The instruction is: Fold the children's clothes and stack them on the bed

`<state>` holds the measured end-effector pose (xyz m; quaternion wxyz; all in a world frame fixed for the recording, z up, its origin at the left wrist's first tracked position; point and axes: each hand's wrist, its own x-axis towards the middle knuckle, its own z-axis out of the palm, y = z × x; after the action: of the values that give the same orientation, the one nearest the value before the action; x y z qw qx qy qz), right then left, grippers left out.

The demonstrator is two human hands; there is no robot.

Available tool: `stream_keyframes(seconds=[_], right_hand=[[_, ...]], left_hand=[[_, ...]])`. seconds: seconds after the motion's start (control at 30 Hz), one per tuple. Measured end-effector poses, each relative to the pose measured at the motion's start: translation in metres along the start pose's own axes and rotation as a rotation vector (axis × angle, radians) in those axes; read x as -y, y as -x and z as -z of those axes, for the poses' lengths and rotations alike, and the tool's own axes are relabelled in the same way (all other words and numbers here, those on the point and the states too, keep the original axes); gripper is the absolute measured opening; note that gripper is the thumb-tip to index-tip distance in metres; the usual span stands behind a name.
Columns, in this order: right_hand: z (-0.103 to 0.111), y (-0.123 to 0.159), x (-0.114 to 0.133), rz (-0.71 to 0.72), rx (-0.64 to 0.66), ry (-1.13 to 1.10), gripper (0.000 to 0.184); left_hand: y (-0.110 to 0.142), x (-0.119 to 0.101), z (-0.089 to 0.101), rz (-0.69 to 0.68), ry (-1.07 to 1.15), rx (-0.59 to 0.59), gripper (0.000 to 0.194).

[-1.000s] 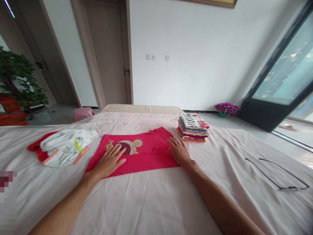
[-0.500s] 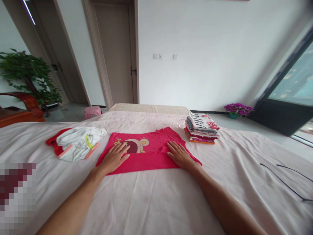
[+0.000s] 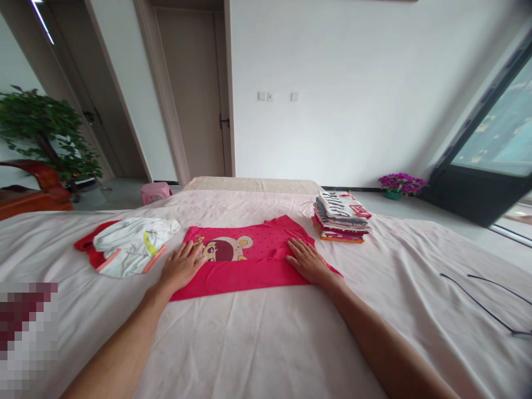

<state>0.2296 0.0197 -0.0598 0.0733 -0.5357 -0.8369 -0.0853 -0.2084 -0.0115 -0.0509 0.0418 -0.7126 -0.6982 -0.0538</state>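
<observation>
A pink-red child's shirt [image 3: 249,260] with a cartoon bear print lies flat on the bed, folded along its near edge. My left hand [image 3: 179,268] rests flat on the shirt's left end, fingers spread. On the shirt's right end my right hand [image 3: 307,260] lies flat with its fingers stretched out. Neither hand holds anything.
A loose white garment [image 3: 133,244] over a red one lies to the left. A stack of folded clothes [image 3: 341,219] stands at the right. A black cable [image 3: 486,302] runs across the pale pink bed sheet [image 3: 257,343]. A pink stool, a plant and a door stand beyond.
My left hand has slid leftward across the shirt, off the bear print to its left edge. The right hand has hardly moved. The camera shifted slightly.
</observation>
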Motion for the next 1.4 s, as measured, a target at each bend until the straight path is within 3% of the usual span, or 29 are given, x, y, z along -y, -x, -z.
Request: stream_keyframes(seconds=[1.4], right_hand=[[0.0007,0.0002,0.0017,-0.03,-0.017,-0.034,0.062]], left_hand=[[-0.0052,-0.0053,-0.0001,0.152,-0.038,-0.035,0.068]])
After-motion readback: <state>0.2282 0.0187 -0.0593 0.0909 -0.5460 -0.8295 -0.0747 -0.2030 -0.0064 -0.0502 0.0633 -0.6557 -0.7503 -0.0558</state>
